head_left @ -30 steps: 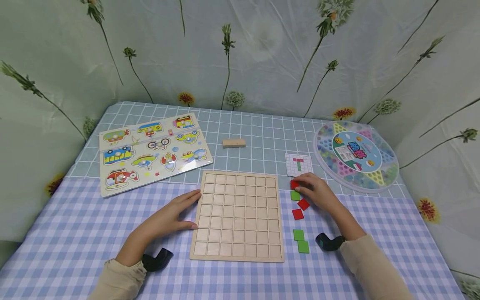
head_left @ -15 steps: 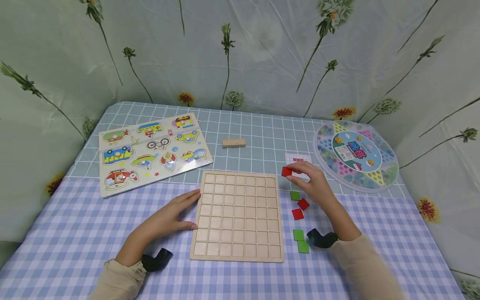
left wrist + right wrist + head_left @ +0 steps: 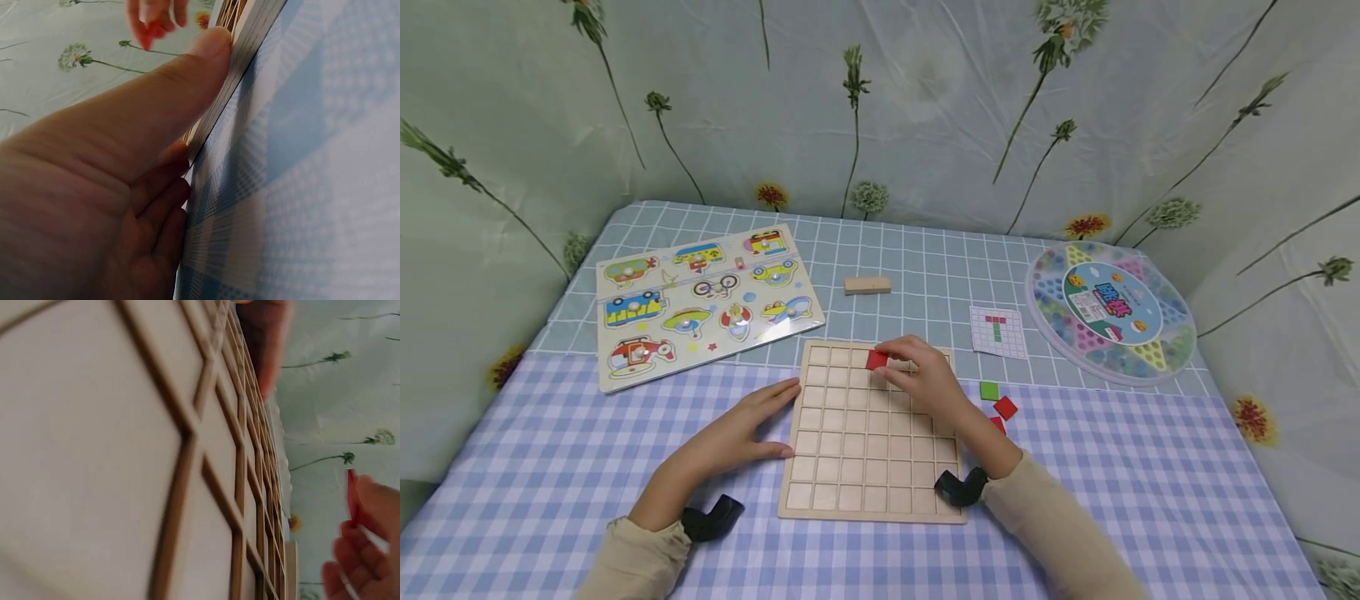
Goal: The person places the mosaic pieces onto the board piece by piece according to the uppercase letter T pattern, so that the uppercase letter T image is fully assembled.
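In the head view my right hand (image 3: 921,379) pinches a red square tile (image 3: 876,359) over the far rows of the wooden grid board (image 3: 855,423). The right wrist view shows this red tile (image 3: 353,497) edge-on between thumb and fingers, raised off the grid. My left hand (image 3: 741,429) rests against the board's left edge, fingers and thumb spread along it. From the left wrist, the thumb (image 3: 187,69) touches the rim. Right of the board lie a green tile (image 3: 989,391) and a red tile (image 3: 1006,407); another red tile (image 3: 997,424) is partly covered by the right arm.
A printed card (image 3: 997,332) with a red and green T pattern lies beyond the tiles. Behind the board is a small wooden block (image 3: 867,286). A vehicle peg puzzle (image 3: 711,308) sits at the back left, a round Chinese checkers set (image 3: 1112,312) at the back right.
My right hand picked up a red tile from the right side and carried it left over the board. Its forearm now hides the two nearer green tiles. The left hand stays put.
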Tool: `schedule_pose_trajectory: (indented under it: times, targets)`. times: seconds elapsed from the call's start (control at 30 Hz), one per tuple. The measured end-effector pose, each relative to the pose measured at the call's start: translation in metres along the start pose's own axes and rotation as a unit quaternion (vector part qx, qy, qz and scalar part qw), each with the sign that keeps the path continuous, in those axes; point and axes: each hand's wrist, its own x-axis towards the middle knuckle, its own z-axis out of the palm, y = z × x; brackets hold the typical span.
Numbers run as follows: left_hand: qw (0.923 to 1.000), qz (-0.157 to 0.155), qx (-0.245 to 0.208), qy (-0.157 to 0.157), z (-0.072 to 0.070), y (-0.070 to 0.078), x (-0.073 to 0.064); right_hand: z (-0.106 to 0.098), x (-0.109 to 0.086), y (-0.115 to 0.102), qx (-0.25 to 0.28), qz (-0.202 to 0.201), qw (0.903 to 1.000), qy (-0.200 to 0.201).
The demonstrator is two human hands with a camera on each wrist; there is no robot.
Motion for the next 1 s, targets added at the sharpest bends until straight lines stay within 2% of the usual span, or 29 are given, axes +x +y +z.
schedule_pose_trajectory:
  times: [0.13,0.23,0.47,0.6,0.77,0.9,1.0]
  targets:
    - [1.0,-0.002,-0.001,-0.001,0.0,0.0,0.0,0.014,0.001,0.005,0.002,0.045,0.9988,-0.018]
    - [1.0,-0.003,0.0,-0.002,0.001,0.0,0.001,0.019,0.001,0.009,-0.007,0.062,0.9973,-0.038]
    - [1.0,0.0,0.002,0.001,0.001,-0.002,0.001,0.024,0.005,0.012,-0.065,0.035,0.9943,-0.077]
    - [1.0,-0.001,0.001,0.001,0.001,-0.002,0.0,0.026,0.006,0.008,-0.107,0.036,0.9904,-0.079]
    - [1.0,-0.004,-0.001,-0.001,0.001,-0.002,0.0,0.028,0.006,0.005,-0.13,0.043,0.9878,-0.075]
    - [1.0,-0.004,-0.002,0.001,0.002,-0.003,0.0,0.027,0.006,0.004,-0.126,0.056,0.9861,-0.092]
    - [1.0,-0.003,-0.005,0.001,0.002,-0.003,0.0,0.021,0.006,0.001,-0.089,0.09,0.9854,-0.114]
